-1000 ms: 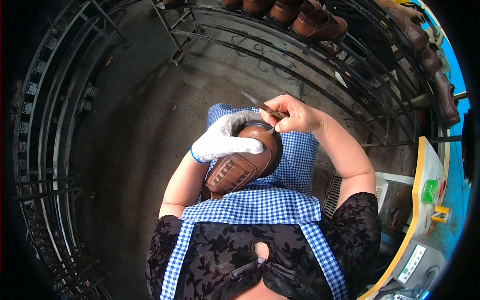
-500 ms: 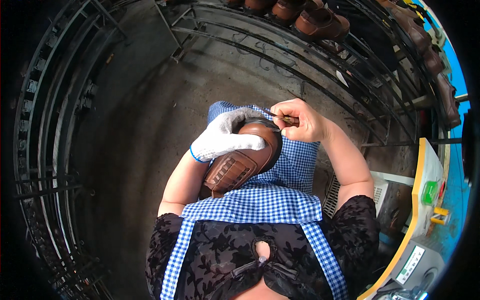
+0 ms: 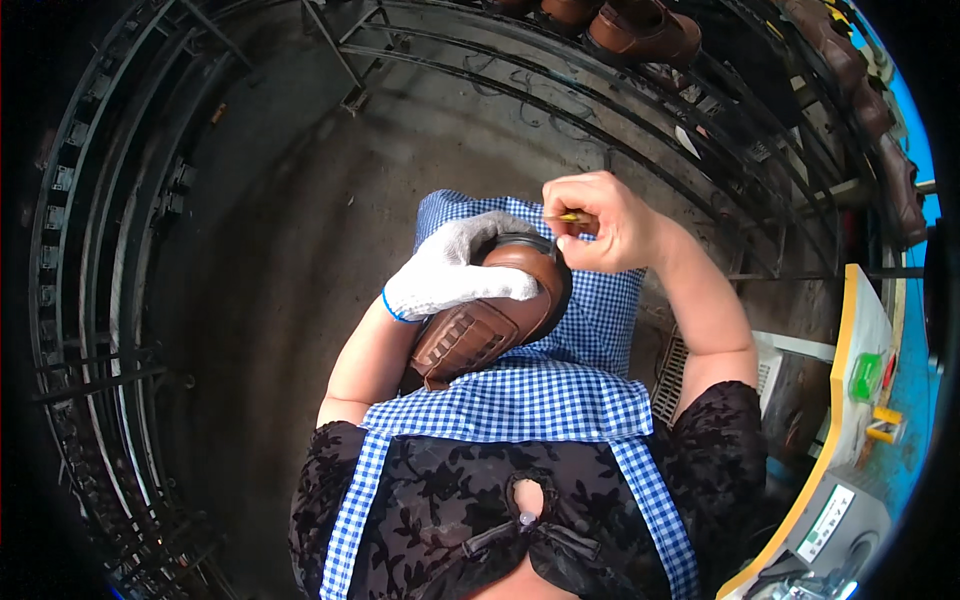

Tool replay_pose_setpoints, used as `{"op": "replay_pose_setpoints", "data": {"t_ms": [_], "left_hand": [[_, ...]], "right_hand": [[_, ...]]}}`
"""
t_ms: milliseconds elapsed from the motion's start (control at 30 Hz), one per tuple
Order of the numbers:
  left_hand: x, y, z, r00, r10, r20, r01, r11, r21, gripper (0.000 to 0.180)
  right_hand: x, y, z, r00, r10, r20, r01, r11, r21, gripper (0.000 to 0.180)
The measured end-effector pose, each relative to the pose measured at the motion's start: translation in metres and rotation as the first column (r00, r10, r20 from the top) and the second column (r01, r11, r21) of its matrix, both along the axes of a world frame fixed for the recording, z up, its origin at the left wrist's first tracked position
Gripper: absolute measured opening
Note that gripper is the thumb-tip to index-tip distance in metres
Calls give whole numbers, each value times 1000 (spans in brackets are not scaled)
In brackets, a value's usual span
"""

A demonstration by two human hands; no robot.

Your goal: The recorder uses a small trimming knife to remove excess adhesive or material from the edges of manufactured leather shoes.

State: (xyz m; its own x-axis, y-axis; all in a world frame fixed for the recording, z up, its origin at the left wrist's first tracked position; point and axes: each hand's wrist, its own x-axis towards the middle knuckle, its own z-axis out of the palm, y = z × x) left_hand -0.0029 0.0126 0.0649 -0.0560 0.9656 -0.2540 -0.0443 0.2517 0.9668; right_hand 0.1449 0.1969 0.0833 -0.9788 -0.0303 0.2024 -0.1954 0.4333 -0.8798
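Observation:
A brown leather shoe [image 3: 487,322] lies on my lap over a blue-and-white checked apron [image 3: 520,395]. My left hand [image 3: 455,270], in a white knit glove, is clamped over the shoe's upper and holds it steady. My right hand [image 3: 598,222], bare, is closed around a thin tool [image 3: 574,216] with a yellowish handle, and presses its end against the shoe's far edge by the toe. The tool's tip is hidden behind my fingers and the shoe.
Curved metal racks [image 3: 90,300] ring the grey concrete floor [image 3: 280,230]. Brown shoes [image 3: 645,32] sit on the rack at the top, and more shoes [image 3: 880,130] line the right side. A yellow-edged machine panel [image 3: 860,400] with buttons stands at the lower right.
My right hand has drawn in closer to the shoe's toe edge, and the tool's thin shaft, visible a second ago, is now hidden. The gloved left hand keeps its hold.

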Motion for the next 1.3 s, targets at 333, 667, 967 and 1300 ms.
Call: {"op": "replay_pose_setpoints", "data": {"t_ms": [333,667,967,1300], "left_hand": [[-16,-9,10,981,179,78,-184,981,60,63],[-11,-25,20,866,496,62,-500,859,113,63],[-6,-28,26,907,387,-168,-374,921,106,67],[-6,-25,27,906,406,-118,-390,910,138,67]], "right_hand": [[-12,-7,15,980,-163,-115,178,976,129,13],[34,-48,24,879,-410,-244,471,830,300,31],[28,-55,52,902,-339,-267,431,716,549,31],[43,-44,53,890,-400,-219,456,782,424,27]]}}
